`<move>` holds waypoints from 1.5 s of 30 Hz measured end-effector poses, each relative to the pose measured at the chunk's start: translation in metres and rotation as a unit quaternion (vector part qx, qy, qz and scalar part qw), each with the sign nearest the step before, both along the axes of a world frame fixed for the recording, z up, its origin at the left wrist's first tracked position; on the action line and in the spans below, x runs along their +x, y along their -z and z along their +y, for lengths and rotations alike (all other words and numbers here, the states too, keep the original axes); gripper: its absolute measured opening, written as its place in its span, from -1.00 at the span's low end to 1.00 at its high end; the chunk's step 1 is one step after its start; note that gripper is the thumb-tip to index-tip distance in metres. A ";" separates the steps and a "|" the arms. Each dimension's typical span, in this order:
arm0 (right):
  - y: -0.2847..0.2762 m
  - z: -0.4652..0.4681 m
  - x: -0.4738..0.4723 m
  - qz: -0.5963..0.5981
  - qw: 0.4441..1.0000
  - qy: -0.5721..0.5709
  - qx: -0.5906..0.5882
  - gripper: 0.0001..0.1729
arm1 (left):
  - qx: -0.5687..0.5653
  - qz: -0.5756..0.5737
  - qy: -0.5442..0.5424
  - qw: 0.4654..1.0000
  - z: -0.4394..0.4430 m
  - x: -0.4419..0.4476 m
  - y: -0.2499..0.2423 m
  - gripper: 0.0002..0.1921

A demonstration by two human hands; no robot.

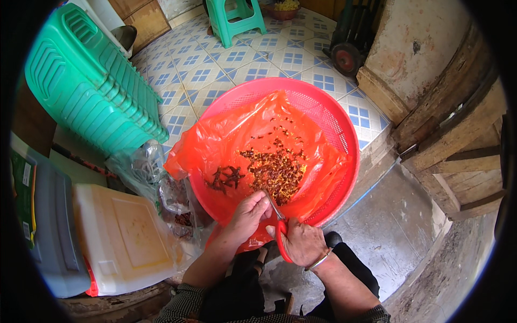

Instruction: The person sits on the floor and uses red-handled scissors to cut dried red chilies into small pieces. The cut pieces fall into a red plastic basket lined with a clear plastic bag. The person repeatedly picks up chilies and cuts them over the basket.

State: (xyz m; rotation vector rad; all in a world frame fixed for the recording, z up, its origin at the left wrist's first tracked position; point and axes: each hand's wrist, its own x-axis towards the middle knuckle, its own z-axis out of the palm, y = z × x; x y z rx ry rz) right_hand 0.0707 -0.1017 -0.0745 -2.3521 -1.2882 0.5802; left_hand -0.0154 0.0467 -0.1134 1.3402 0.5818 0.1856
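Red-handled scissors (282, 236) are in my right hand (303, 243), its fingers wrapped around the handles. Their metal blades point up and left to my left hand (251, 212), whose thumb and fingers are pinched together at the blade tips. Whatever lies between those fingertips is hidden. Beyond both hands, an orange-red plastic bag (214, 135) is spread inside a pink perforated basket (353, 173). On the bag lie a heap of cut dried chilli pieces with yellow seeds (278, 171) and, to its left, a small pile of whole dried chillies (226, 178).
Stacked green plastic stools (93, 80) lean at the left, above clear plastic bags (151, 169) and lidded plastic boxes (125, 242). A green stool (236, 24) and a bowl (282, 12) stand farther back on the tiled floor. A wheeled trolley (345, 58) and wooden door frame (452, 133) are right.
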 end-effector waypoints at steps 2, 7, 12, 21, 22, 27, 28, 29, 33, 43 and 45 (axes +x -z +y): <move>0.005 -0.001 0.000 0.006 1.000 0.004 0.008 -0.36 | 0.004 -0.005 0.001 1.000 0.000 0.000 0.003 -0.79; 0.016 0.001 -0.004 -0.041 0.999 0.012 0.001 -0.33 | -0.016 0.001 -0.005 1.000 0.002 -0.001 0.010 -0.79; 0.009 0.002 0.002 0.033 0.996 0.024 -0.077 -0.22 | -0.039 -0.006 -0.021 0.999 0.003 -0.002 0.010 -0.80; -0.006 0.003 0.006 0.058 0.992 -0.004 -0.116 -0.13 | -0.030 -0.093 -0.011 0.995 0.005 -0.002 0.008 -0.81; -0.006 0.003 0.006 0.045 0.993 -0.008 -0.105 -0.14 | -0.022 -0.094 -0.006 0.995 0.005 -0.002 0.008 -0.82; -0.006 0.000 0.007 -0.008 0.997 -0.019 -0.070 -0.18 | -0.013 -0.093 0.024 0.995 0.008 -0.004 0.006 -0.84; -0.006 -0.001 0.007 -0.010 0.999 -0.023 -0.047 -0.19 | -0.033 -0.094 0.008 0.995 0.006 -0.005 0.005 -0.85; -0.006 -0.001 0.007 -0.011 0.999 -0.028 -0.039 -0.20 | -0.053 -0.095 -0.008 0.994 0.004 -0.005 0.004 -0.86; -0.007 -0.002 0.003 -0.023 0.998 -0.038 -0.040 -0.21 | -0.073 -0.070 -0.070 0.992 -0.004 -0.002 0.002 -0.84; 0.000 -0.004 0.006 -0.034 0.999 -0.001 -0.010 -0.17 | -0.067 -0.088 -0.036 0.993 0.003 -0.004 -0.011 -0.87; 0.000 -0.003 0.005 -0.046 0.999 0.004 0.005 -0.17 | -0.077 -0.100 -0.042 0.991 0.000 -0.004 -0.011 -0.87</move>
